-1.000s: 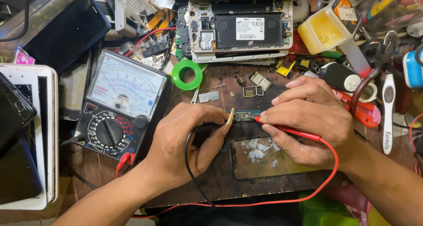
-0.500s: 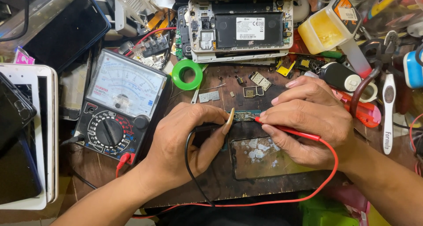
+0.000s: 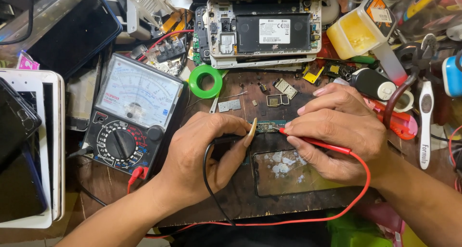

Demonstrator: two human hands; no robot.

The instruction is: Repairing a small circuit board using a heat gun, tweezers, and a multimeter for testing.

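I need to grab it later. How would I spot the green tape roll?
Start at the black analog multimeter left of the hands. Just beyond its upper right corner lies the green tape roll, below the opened phone. It is the only bright green ring there.

The left hand (image 3: 202, 153) hides the black probe's tip, the right hand (image 3: 339, 131) covers the red probe's (image 3: 317, 142) handle, and the circuit board's (image 3: 268, 127) parts are too small to tell.

Small green circuit board (image 3: 267, 126) between probes (image 3: 315, 142)

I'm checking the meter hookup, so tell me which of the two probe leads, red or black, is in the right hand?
The red probe: the right hand pinches it, tip on the small circuit board. The black lead runs under the left hand.
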